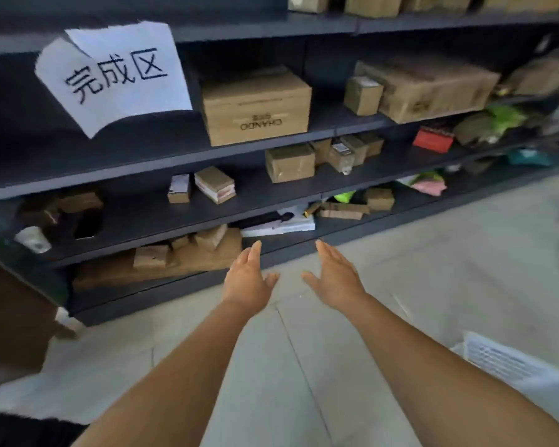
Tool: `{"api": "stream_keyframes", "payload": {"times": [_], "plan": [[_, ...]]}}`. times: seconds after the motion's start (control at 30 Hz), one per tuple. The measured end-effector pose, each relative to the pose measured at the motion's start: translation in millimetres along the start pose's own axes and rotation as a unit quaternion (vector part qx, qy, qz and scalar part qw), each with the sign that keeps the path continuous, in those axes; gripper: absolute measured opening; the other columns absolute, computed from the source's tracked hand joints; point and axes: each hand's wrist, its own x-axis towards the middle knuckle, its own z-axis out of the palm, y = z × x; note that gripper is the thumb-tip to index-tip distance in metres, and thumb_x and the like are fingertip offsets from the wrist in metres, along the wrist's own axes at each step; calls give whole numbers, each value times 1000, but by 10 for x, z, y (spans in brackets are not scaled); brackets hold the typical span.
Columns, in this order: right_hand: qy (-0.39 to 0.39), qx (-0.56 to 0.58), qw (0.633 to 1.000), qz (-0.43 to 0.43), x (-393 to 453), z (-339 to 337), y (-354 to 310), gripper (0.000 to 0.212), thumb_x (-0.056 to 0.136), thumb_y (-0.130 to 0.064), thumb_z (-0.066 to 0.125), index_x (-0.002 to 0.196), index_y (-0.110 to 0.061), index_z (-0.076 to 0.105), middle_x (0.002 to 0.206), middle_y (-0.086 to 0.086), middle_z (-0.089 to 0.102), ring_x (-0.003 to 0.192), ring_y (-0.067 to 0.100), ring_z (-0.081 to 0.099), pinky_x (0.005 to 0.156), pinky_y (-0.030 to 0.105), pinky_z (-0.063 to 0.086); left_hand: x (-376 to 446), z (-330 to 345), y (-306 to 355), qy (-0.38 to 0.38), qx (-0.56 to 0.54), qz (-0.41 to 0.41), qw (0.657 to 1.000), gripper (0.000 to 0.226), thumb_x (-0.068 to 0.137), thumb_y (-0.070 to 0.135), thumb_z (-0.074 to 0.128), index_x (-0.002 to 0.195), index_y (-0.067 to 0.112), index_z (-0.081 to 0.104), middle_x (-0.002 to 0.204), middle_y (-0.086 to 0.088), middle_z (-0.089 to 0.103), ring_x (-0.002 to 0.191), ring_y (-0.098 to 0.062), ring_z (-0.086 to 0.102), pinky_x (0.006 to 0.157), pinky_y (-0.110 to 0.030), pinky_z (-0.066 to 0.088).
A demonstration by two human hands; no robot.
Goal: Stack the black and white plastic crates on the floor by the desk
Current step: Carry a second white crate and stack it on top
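Both my arms reach forward over the pale floor. My left hand (247, 279) and my right hand (334, 277) are held out side by side with straight fingers, palms facing each other, and hold nothing. A white slatted plastic crate (510, 369) shows partly at the lower right on the floor, well right of my right forearm. A black object (20, 429) fills the bottom left corner; I cannot tell whether it is a crate.
A dark metal shelving unit (162, 217) runs across the view, loaded with several cardboard boxes (255, 108) and small parcels. A white paper sign (117, 75) hangs at the upper left. A brown piece of furniture (10, 317) stands at the left edge.
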Motion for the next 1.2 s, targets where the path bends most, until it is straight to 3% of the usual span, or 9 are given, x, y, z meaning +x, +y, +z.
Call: {"api": "stream_keyframes", "payload": {"times": [0.27, 0.5, 0.77, 0.93, 1.1, 1.2], "plan": [[76, 58, 984, 152, -304, -664, 1941, 79, 95, -46, 47, 155, -13, 8, 162, 5, 14, 149, 20, 14, 120, 35, 15, 245, 1272, 1743, -106, 18, 130, 986, 73, 94, 40, 50, 152, 19, 10, 158, -5, 19, 145, -23, 20, 115, -36, 22], [120, 107, 938, 306, -736, -901, 3264, 81, 94, -47, 49, 155, -12, 8, 162, 7, 14, 149, 21, 15, 120, 35, 16, 220, 2360, 2845, -225, 32, 223, 948, 75, 94, 41, 49, 152, 18, 8, 158, -6, 20, 144, -21, 21, 116, -33, 21], [153, 156, 867, 448, -1105, -986, 4209, 80, 94, -45, 51, 154, -11, 10, 160, 7, 21, 146, 23, 23, 116, 37, 24, 286, 3404, 3595, -348, 64, 285, 891, 76, 93, 37, 53, 152, 18, 9, 157, -8, 22, 143, -24, 25, 113, -35, 26], [172, 186, 808, 532, -1281, -958, 4753, 79, 85, -52, 58, 149, -18, 24, 145, 8, 45, 125, 29, 52, 98, 47, 49, 238, 3947, 3905, -399, 89, 301, 862, 76, 92, 34, 55, 151, 15, 11, 154, -9, 28, 141, -25, 30, 110, -35, 30], [163, 196, 788, 560, -1512, -904, 5206, 80, 90, -45, 57, 152, -13, 18, 150, 9, 38, 134, 28, 40, 108, 45, 39, 106, 4375, 4051, -432, 114, 297, 844, 76, 93, 36, 53, 152, 17, 9, 152, -9, 32, 138, -25, 34, 108, -37, 33], [152, 197, 789, 562, -1668, -834, 5581, 77, 92, -42, 56, 151, -12, 17, 150, 8, 37, 136, 27, 37, 108, 42, 34, 9, 4650, 4131, -430, 120, 277, 851, 76, 92, 36, 54, 152, 17, 12, 148, -10, 38, 134, -27, 40, 104, -40, 38]]}}
